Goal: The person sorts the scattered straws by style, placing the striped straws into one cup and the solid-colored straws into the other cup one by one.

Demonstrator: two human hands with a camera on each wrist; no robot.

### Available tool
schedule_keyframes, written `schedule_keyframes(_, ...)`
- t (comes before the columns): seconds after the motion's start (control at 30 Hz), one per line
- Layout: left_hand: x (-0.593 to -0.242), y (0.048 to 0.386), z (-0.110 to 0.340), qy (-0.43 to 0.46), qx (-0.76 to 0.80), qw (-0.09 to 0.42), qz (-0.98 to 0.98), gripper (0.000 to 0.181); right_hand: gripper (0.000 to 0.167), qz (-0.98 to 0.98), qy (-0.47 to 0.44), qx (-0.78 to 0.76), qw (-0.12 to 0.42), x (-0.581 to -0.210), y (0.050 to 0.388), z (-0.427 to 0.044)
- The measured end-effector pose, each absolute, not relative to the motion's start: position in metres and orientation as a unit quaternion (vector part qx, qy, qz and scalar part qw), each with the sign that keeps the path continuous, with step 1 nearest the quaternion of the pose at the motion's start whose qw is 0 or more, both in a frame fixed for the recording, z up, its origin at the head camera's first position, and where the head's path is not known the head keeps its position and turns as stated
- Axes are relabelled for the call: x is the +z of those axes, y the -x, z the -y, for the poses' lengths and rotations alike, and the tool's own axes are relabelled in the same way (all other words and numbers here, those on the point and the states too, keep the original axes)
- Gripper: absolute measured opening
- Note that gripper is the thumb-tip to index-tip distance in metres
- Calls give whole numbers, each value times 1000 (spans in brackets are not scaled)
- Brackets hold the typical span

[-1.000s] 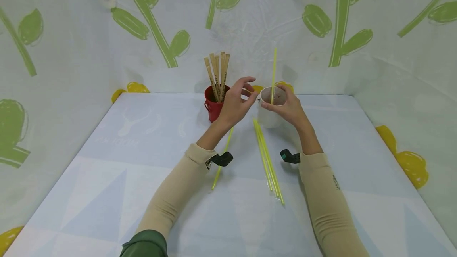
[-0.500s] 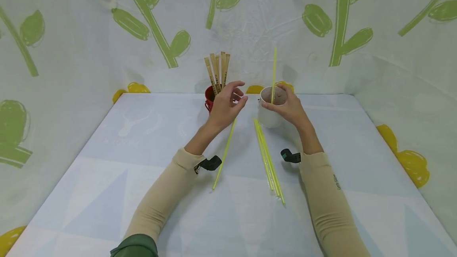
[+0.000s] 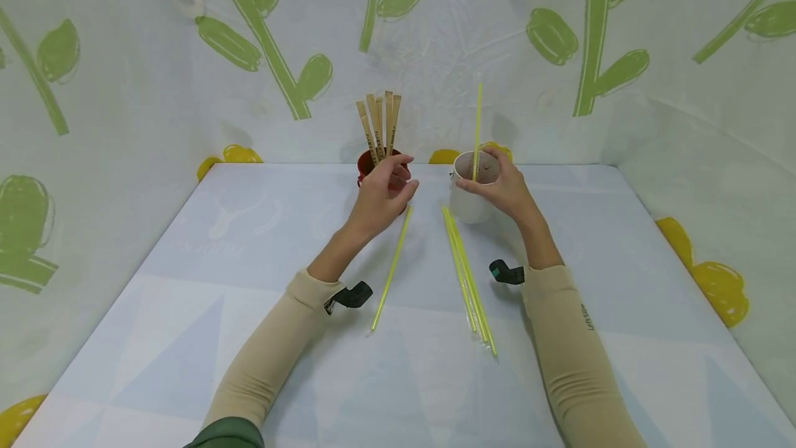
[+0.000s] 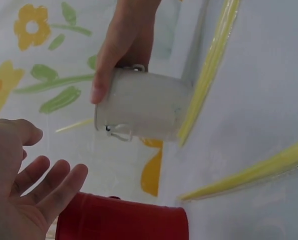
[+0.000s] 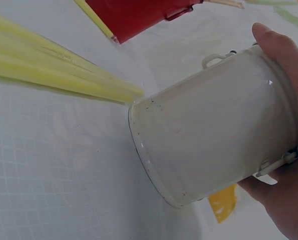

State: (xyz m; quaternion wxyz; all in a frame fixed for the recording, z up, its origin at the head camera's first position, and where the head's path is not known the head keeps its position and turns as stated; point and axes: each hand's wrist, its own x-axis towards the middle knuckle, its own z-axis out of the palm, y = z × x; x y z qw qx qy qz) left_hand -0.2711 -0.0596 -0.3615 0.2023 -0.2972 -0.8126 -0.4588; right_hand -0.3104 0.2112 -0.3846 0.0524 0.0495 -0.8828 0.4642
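Note:
My right hand (image 3: 506,189) grips the white pail (image 3: 470,207) by its rim, thumb on the near side and fingers on the far side. One yellow straw (image 3: 477,123) stands upright in that pail. The left hand (image 3: 378,200) hovers in front of the red pail (image 4: 123,220), fingers loosely bent and nothing between them. Several tan paper-wrapped sticks (image 3: 389,119) rise from the red pail, which is partly hidden behind the left hand. Below the left hand, a single yellow straw (image 3: 392,268) in a clear wrapper lies on the table.
Several more wrapped yellow straws (image 3: 463,261) lie together on the table (image 3: 249,282), their far ends near the white pail's base. A wall sheet with printed green leaves (image 3: 552,36) encloses the back and sides. Each wrist carries a small black camera (image 3: 506,272).
My left hand has drawn back leftward and toward me, away from the white pail, to in front of the red one. The right hand, white pail and straws stay put.

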Motion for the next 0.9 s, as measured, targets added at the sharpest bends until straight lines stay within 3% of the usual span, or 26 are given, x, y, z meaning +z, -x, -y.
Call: schedule_keyframes(0.9, -371, 260, 70, 240, -366, 158, 885, 43, 99, 885, -54, 459, 50, -384, 311, -212)
